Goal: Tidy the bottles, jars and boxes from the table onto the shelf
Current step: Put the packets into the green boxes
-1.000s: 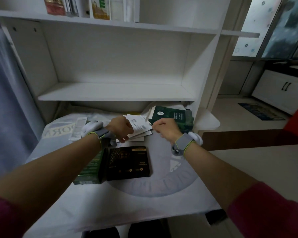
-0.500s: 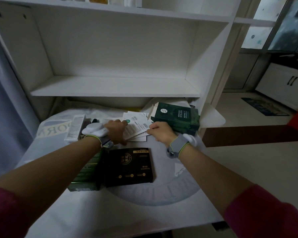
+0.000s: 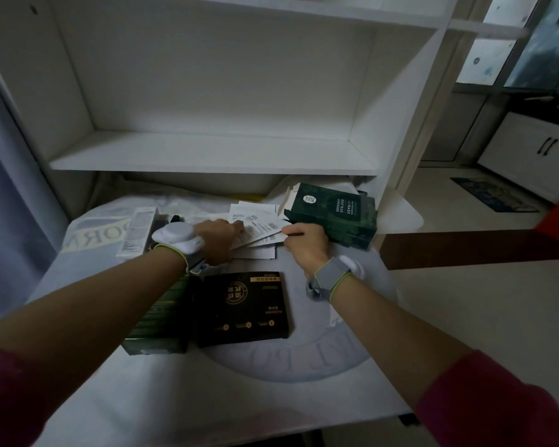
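Note:
A fan of flat white sachets (image 3: 255, 225) lies on the table (image 3: 271, 398) between my hands. My left hand (image 3: 217, 240) grips their left side and my right hand (image 3: 305, 241) pinches their right edge. Just right of my right hand stands a dark green mask box (image 3: 336, 217) with an open flap. A flat black box with gold print (image 3: 242, 308) lies in front of me, and a green box (image 3: 158, 321) sits partly under my left forearm. A long white box (image 3: 138, 230) lies at the far left. The white shelf board (image 3: 207, 153) above is bare.
The shelf's right upright (image 3: 410, 124) stands close to the green mask box. A small dark item (image 3: 175, 219) sits behind my left wrist. A grey curtain (image 3: 7, 188) hangs at the left. To the right the floor drops away beyond the table edge.
My view has tilted down and closer to the table. Both hands stay on the white sachets, which now lie lower and flatter on the table.

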